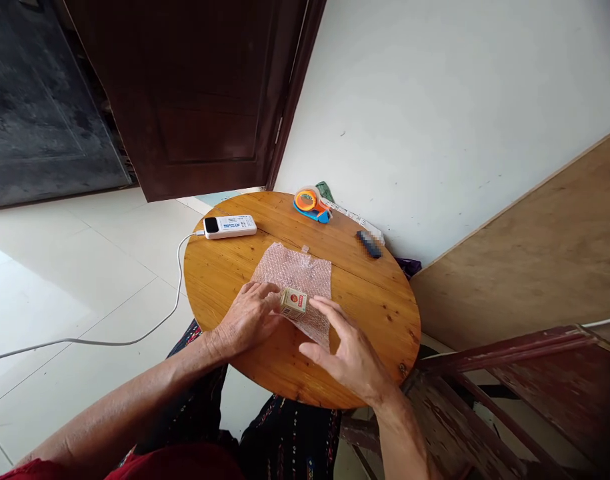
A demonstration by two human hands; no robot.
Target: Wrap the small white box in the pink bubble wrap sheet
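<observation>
A small cream-coloured cardboard box (295, 303) with a red and green printed label rests on a sheet of pinkish bubble wrap (317, 270). Close against the box's left side is my left hand (249, 313), its fingers bent and its fingertips at the box edge. Whether they press on it I cannot make out. On the other side, my right hand (349, 353) is open, thumb and fingers spread wide, the index fingertip close to the box's right edge. Bubble wrap lies flat under and behind the box.
The round wooden table (375, 360) also carries a white power bank (229, 227) with a cable (177, 287) trailing left, an orange-and-blue tape dispenser (312, 203), and a blurred dark object (369, 244). Behind is a white wall; a wooden chair (505, 387) stands at right.
</observation>
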